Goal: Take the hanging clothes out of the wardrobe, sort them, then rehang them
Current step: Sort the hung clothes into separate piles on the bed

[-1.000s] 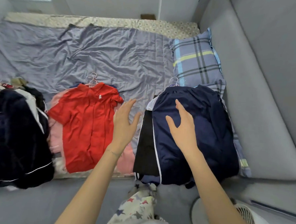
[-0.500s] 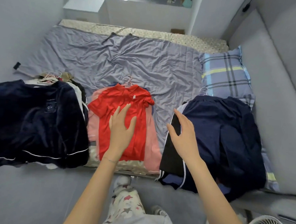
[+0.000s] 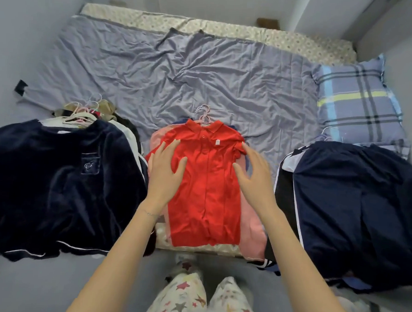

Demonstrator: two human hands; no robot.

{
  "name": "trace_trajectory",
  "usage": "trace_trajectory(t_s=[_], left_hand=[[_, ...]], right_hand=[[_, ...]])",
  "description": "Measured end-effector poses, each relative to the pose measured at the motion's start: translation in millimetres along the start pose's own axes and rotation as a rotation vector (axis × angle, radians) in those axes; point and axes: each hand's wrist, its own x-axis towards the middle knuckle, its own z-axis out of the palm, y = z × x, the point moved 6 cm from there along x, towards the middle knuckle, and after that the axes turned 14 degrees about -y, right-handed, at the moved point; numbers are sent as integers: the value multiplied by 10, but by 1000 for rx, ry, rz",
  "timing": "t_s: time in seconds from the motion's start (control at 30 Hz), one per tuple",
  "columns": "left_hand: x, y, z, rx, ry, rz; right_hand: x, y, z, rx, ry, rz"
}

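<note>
Red shirt point(image 3: 206, 184) now takes both hands: left hand point(image 3: 167, 175) spread flat on it, right hand point(image 3: 254, 179), fingers spread, has crossed to it from the navy pile point(image 3: 354, 211).

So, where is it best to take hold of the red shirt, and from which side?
Probably at the pink hanger hook sticking out past the collar of the red shirt. Come from above at the far end: the shirt lies flat, collar away from the person, so only the hook stands clear of the cloth.
</note>
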Motion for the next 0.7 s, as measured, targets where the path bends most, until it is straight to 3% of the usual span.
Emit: trace_trajectory(t_s=[0.23,0.57,0.7], left_hand=[[903,-623,205,59,-73,-27],[2242,-2202,1092,54,-143,-173],[2762,-2843,1472,180,-144,-167]], right_hand=[[936,410,430,-102,-63,83],[2576,1759,1388,-289,-255,170],[3225,2338,1742,-392,-291,145]])
